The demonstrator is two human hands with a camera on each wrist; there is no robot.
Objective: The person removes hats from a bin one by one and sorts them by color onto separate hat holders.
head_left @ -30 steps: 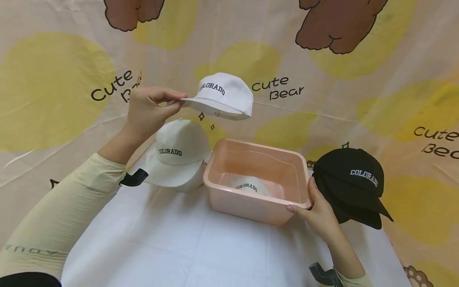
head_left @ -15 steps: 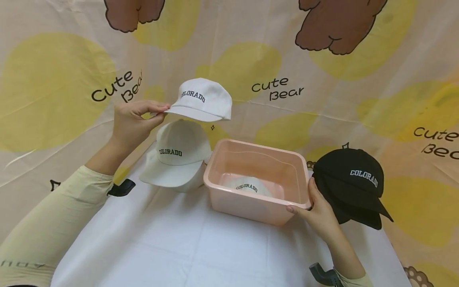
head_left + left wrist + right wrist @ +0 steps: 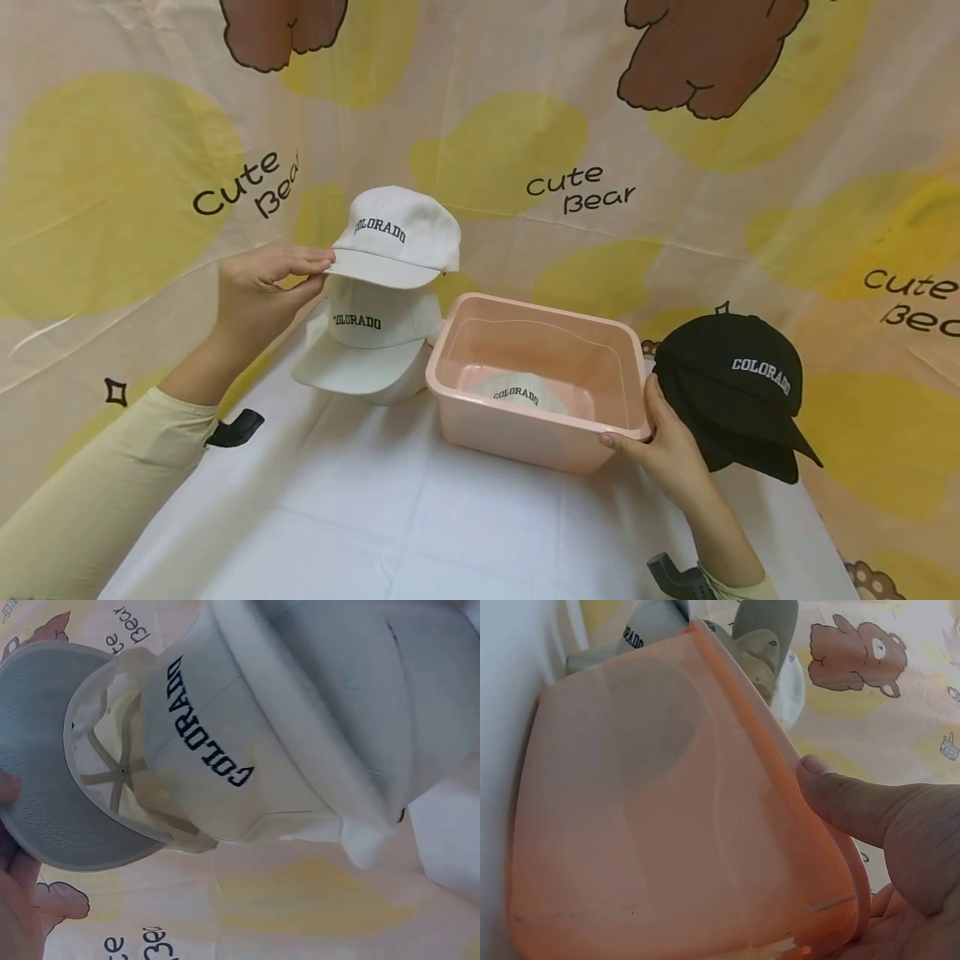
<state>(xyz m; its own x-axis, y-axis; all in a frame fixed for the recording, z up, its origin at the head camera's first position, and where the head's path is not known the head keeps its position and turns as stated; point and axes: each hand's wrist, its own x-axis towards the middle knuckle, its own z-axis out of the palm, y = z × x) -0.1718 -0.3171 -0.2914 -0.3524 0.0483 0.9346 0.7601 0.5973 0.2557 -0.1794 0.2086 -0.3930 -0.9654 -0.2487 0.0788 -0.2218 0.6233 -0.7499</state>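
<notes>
My left hand (image 3: 262, 293) pinches the brim of a white baseball cap (image 3: 405, 225) lettered COLORADO. The cap overlaps the crown of a second white cap (image 3: 375, 358) in the head view, and that one rests on at least one more. From below, the left wrist view shows the held cap's brim (image 3: 56, 780) and its inside, tilted over the lower cap (image 3: 195, 742). My right hand (image 3: 671, 450) grips the near right corner of a pink plastic bin (image 3: 525, 429), thumb over the rim. Another white COLORADO cap (image 3: 525, 390) lies inside the bin, its lower part hidden by the front wall.
Stacked black caps (image 3: 735, 367) stand right of the bin, close by my right hand. A white cloth (image 3: 390, 517) covers the table. Behind it hangs a bear-print backdrop (image 3: 510, 133).
My left hand has moved left and down with the white cap, from above the bin to over the stacked white caps. My right hand stays on the bin's corner.
</notes>
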